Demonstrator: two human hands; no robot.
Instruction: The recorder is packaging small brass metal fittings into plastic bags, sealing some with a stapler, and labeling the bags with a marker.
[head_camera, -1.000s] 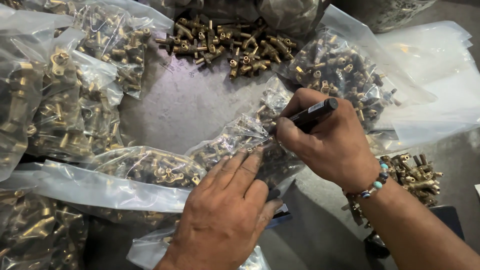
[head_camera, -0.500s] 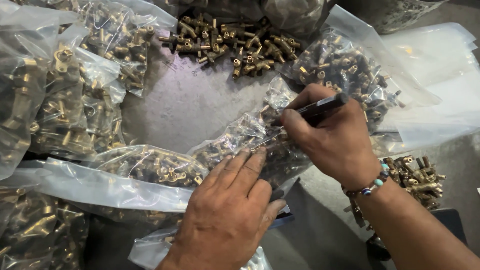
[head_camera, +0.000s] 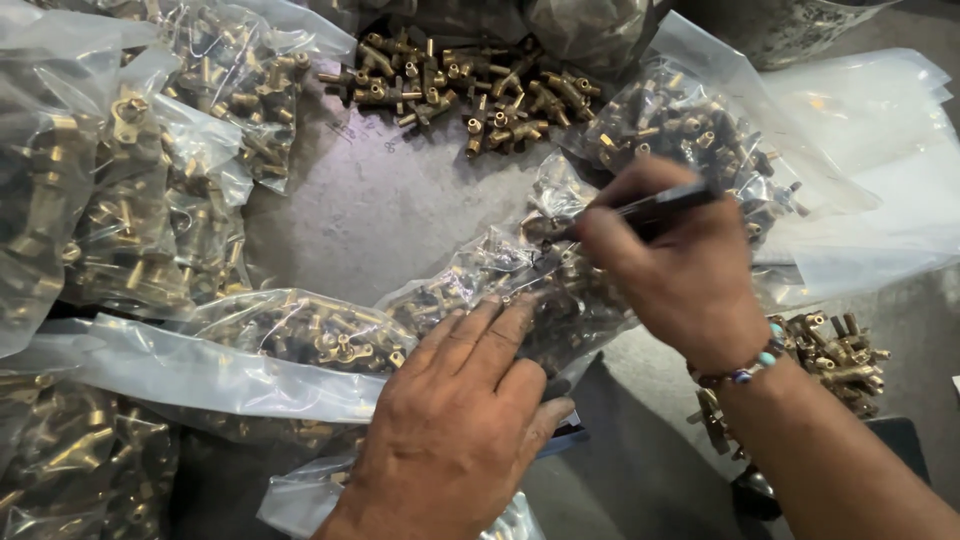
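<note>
1. At the near edge of the worktop (head_camera: 400, 215), we log our left hand (head_camera: 455, 430), palm down, fingers straight and pressed together, flat on a clear plastic bag of brass fittings (head_camera: 500, 285).
2. Just beside it to the right, we log our right hand (head_camera: 670, 270), a beaded bracelet (head_camera: 745, 365) on its wrist. Its thumb and fingers pinch a black marker pen (head_camera: 650, 208), tip pointing left and touching the same bag.
3. That bag lies near the middle of the worktop, running from under our left hand up toward the pen tip. It is full of small brass parts; we cannot tell what, if anything, is marked on it.
4. Along the near left edge, we log a long filled bag (head_camera: 260, 345) lying crosswise, touching the bag under our hand, with more filled bags (head_camera: 70, 465) at the near left corner.
5. By the near right edge, past our right wrist, we log a loose heap of brass fittings (head_camera: 840, 355).
6. On the left side, we log several stacked bags of fittings (head_camera: 130, 220).
7. Toward the right, behind our right hand, we log another filled bag (head_camera: 690, 125), with empty clear bags (head_camera: 870, 150) spread beyond it.
8. At the far edge, we log a loose pile of brass tee fittings (head_camera: 460, 90) lying bare on the grey surface.
</note>
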